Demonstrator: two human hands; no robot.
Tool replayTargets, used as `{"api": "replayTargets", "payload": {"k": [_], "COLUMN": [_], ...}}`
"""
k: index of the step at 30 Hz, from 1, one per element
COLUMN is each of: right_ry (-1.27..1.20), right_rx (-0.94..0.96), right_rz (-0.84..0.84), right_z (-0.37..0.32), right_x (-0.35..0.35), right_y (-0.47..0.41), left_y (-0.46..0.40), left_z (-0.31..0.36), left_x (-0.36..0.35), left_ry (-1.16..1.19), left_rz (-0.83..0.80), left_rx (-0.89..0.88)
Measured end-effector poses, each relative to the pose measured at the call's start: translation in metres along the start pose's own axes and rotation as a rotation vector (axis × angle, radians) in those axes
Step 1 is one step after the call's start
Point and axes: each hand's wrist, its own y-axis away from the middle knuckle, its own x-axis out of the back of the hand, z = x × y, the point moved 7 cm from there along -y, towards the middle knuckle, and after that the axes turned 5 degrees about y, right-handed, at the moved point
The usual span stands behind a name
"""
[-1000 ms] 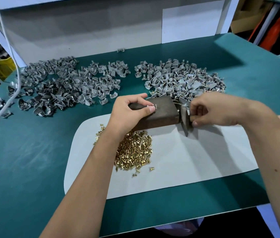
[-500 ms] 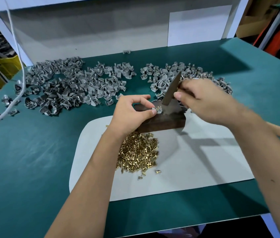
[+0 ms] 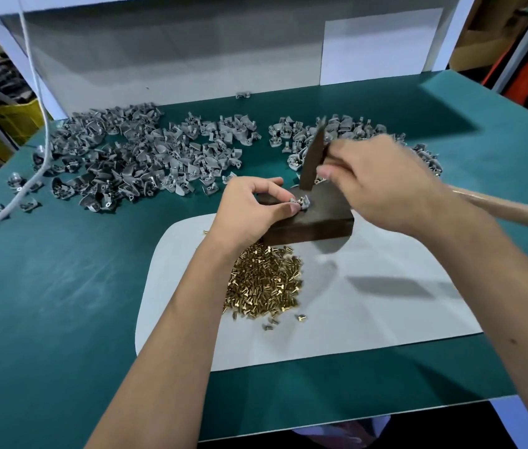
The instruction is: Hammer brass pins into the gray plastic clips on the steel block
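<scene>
The green table (image 3: 61, 303) fills most of the view, with a white backboard (image 3: 191, 53) standing along its 12 o'clock edge. A pale mat (image 3: 369, 312) lies on the table toward 6 o'clock of centre. Gray plastic clips are heaped in 2 spreads on the green surface: a wide pile (image 3: 133, 157) at 10 o'clock of the mat and a smaller pile (image 3: 353, 134) at 12 to 1 o'clock, partly hidden behind the right hand. A white cable (image 3: 34, 102) hangs down at the far 9 o'clock side and trails across the table's edge.

The steel block (image 3: 314, 222), dark and rectangular, sits on the mat's 12 o'clock edge. Just at its 6 o'clock side lies the heap of brass pins (image 3: 266, 283), with a few strays near the heap's lower rim.

The left hand (image 3: 249, 215) rests on the block's 9 o'clock end, thumb and forefinger pinching 1 clip (image 3: 301, 202) against the block's top face (a pin seems to sit in it, though too small to be sure). The right hand (image 3: 376, 183), blurred, is wrapped tightly round the hammer (image 3: 313, 160) just below its head; the dark head stands tilted above the block's 12 o'clock edge, and the wooden handle runs off toward 3 o'clock.
</scene>
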Motion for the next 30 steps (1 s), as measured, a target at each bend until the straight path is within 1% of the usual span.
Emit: {"api": "replayTargets", "payload": {"k": [1,2,3,5,6,7,8,9,11,12,13,15,16,17,18,19,21,22,25,26,28,30], "right_ry": [-0.069,-0.104,-0.091,-0.02,0.018,0.078,0.127,0.148,0.041,-0.001,0.01,0.076,0.091,0.112,0.134,0.14,0.061,0.041,0.073,0.098,0.142,0.089], "right_rx": [-0.017,-0.029,-0.036,-0.063,-0.056,-0.028,-0.005,0.009,-0.022,-0.038,-0.044,-0.045,-0.046,-0.042,-0.028,-0.03,-0.076,-0.093,-0.115,-0.112,-0.087,-0.115], "right_rz": [0.085,0.117,0.084,-0.093,-0.152,-0.165,-0.142,-0.069,0.108,0.112,0.051,-0.136,-0.177,-0.175,-0.138,-0.058,0.089,0.073,-0.166,-0.207,-0.183,-0.042], "right_z": [0.001,-0.001,-0.003,-0.004,-0.004,-0.003,-0.004,-0.004,-0.007,-0.01,-0.015,-0.018,-0.017,-0.016,-0.016,-0.015,-0.015,-0.016,-0.018,-0.015,-0.011,-0.008], "right_x": [0.006,0.008,0.002,-0.019,-0.022,-0.019,-0.012,-0.003,0.011,0.01,0.001,-0.018,-0.018,-0.014,-0.007,0.002,0.011,0.007,-0.018,-0.016,-0.004,0.009], "right_y": [0.001,0.003,0.004,0.006,0.006,0.003,0.001,-0.001,0.0,0.002,0.004,0.006,0.006,0.002,-0.001,-0.003,-0.002,0.0,0.007,0.006,-0.001,-0.003], "left_y": [0.0,0.0,0.0,0.001,0.001,0.001,0.002,0.002,0.001,0.0,0.001,0.001,0.002,0.002,0.002,0.002,0.002,0.002,0.002,0.003,0.003,0.003], "left_z": [0.0,0.0,0.0,0.0,0.001,0.002,0.002,0.001,0.0,-0.001,-0.001,0.0,0.0,0.0,0.0,-0.001,-0.001,0.0,0.001,0.001,0.001,0.002], "left_x": [0.0,0.0,0.001,0.001,0.001,0.0,0.0,0.0,0.001,0.001,0.001,0.0,0.0,0.001,0.001,0.001,0.002,0.002,0.001,0.001,0.0,0.0], "left_ry": [-0.004,-0.008,-0.006,0.003,-0.001,-0.008,-0.01,-0.008,-0.007,-0.003,0.007,0.022,0.023,0.026,0.026,0.021,-0.004,-0.009,0.012,0.009,0.002,-0.004], "left_rz": [-0.001,0.0,0.003,0.009,0.005,0.003,0.005,0.009,0.018,0.018,0.015,0.005,0.001,0.005,0.009,0.01,0.023,0.028,0.029,0.028,0.027,0.027], "left_rx": [0.0,0.0,0.002,0.006,0.006,0.004,0.005,0.011,0.021,0.02,0.018,0.014,0.014,0.013,0.017,0.025,0.035,0.037,0.044,0.047,0.052,0.049]}}
